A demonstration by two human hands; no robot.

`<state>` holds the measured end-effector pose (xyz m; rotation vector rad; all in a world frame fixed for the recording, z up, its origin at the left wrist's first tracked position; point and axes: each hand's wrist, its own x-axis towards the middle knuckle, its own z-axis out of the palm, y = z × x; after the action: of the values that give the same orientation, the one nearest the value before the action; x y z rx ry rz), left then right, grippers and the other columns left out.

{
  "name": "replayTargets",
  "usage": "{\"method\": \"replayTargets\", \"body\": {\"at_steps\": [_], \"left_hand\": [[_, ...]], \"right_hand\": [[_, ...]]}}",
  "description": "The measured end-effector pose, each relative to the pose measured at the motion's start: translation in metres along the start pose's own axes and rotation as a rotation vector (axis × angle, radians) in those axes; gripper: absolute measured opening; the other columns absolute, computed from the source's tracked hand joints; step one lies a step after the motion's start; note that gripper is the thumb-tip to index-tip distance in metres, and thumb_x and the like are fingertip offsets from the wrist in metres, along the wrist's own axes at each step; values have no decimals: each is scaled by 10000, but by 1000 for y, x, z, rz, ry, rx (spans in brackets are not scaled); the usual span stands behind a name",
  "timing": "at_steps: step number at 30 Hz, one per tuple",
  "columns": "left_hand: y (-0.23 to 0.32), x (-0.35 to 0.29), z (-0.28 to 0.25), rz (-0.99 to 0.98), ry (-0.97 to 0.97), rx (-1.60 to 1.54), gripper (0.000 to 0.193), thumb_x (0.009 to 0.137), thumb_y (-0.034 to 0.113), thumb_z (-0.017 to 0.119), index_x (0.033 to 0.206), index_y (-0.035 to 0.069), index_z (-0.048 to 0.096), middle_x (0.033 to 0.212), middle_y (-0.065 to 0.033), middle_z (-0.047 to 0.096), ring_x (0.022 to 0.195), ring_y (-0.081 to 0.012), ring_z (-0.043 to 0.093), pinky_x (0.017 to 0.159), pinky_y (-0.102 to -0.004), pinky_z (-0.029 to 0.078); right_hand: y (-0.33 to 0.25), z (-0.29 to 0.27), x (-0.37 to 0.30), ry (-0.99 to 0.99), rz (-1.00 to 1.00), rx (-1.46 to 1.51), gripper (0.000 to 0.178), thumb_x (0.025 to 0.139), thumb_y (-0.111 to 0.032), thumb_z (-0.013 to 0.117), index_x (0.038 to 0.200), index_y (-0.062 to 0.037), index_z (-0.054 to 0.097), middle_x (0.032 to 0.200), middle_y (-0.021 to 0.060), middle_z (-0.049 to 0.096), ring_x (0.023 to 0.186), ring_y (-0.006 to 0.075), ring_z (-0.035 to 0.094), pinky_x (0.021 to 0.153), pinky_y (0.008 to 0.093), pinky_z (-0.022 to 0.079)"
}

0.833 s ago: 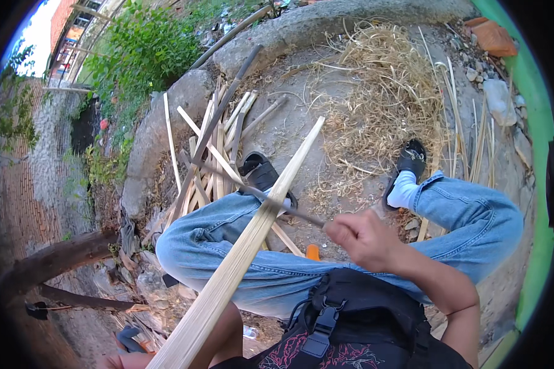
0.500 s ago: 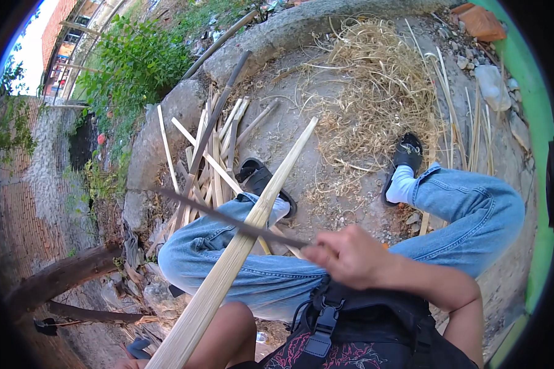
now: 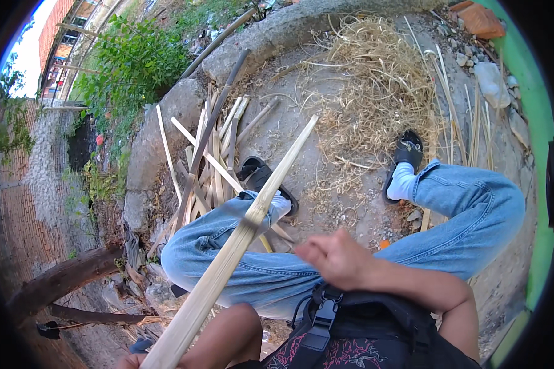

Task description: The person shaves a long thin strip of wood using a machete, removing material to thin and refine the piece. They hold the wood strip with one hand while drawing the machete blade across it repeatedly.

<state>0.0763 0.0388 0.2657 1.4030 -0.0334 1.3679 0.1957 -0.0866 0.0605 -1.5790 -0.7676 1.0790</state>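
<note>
A long pale wooden strip (image 3: 218, 270), tapering toward its far tip, slants up from the lower left across my left thigh. At the lower edge my left hand (image 3: 128, 361) grips its near, wide end; only part of that hand shows. My right hand (image 3: 338, 261) is closed in front of my waist, around the handle of a long knife. The knife's dark blade (image 3: 247, 222) is smeared by motion and shows only as a grey streak across the strip; its handle is mostly hidden in my fist.
Several split sticks (image 3: 212, 160) lie heaped beyond my left foot. A mound of curly shavings (image 3: 381, 92) spreads in front of my right foot. A low concrete edge (image 3: 166, 135) curves around behind. Thin strips (image 3: 474, 135) lie right, by a green wall (image 3: 535, 104). A log (image 3: 68, 273) sits left.
The blade, sharper earlier and reaching across the strip to the left, is now a blurred streak slightly nearer the strip's tip. My right hand has shifted slightly left; the strip stays nearly in place.
</note>
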Motion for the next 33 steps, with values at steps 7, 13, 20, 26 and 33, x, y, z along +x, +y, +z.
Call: {"method": "replayTargets", "body": {"at_steps": [7, 13, 20, 26, 33], "left_hand": [[0, 3, -7, 15, 72, 57, 448, 1002, 312, 323, 581, 162, 298, 515, 52, 221, 390, -72, 168, 386, -228, 194], [-2, 13, -18, -16, 87, 69, 446, 1001, 298, 326, 576, 166, 294, 507, 56, 205, 383, -69, 168, 383, -221, 185], [1, 14, -28, -25, 121, 126, 433, 999, 272, 342, 583, 165, 285, 507, 60, 191, 386, -67, 156, 379, -214, 178], [-4, 15, -24, -11, 106, 66, 429, 997, 259, 351, 583, 166, 284, 508, 61, 189, 388, -67, 153, 380, -219, 174], [-3, 15, -21, -7, 123, 36, 435, 993, 248, 365, 574, 173, 277, 505, 67, 196, 374, -67, 131, 368, -229, 164]], "right_hand": [[11, 2, 17, 42, 49, -24, 578, 917, -508, 460, 656, -2, 560, 489, 203, 493, 480, 373, 559, 487, 433, 443], [17, 1, 30, 38, 25, -65, 563, 918, -499, 460, 691, 3, 573, 506, 201, 522, 502, 388, 570, 499, 442, 464], [15, 10, 31, -28, -17, -96, 601, 912, -548, 430, 697, -10, 590, 502, 182, 533, 486, 362, 574, 498, 432, 469], [-4, 12, 26, -41, -125, -165, 605, 930, -526, 406, 688, 1, 579, 504, 172, 544, 481, 343, 584, 488, 432, 470], [-14, 20, 21, -41, -200, -195, 620, 929, -527, 405, 706, 22, 586, 487, 176, 532, 446, 341, 566, 473, 425, 478]]}}
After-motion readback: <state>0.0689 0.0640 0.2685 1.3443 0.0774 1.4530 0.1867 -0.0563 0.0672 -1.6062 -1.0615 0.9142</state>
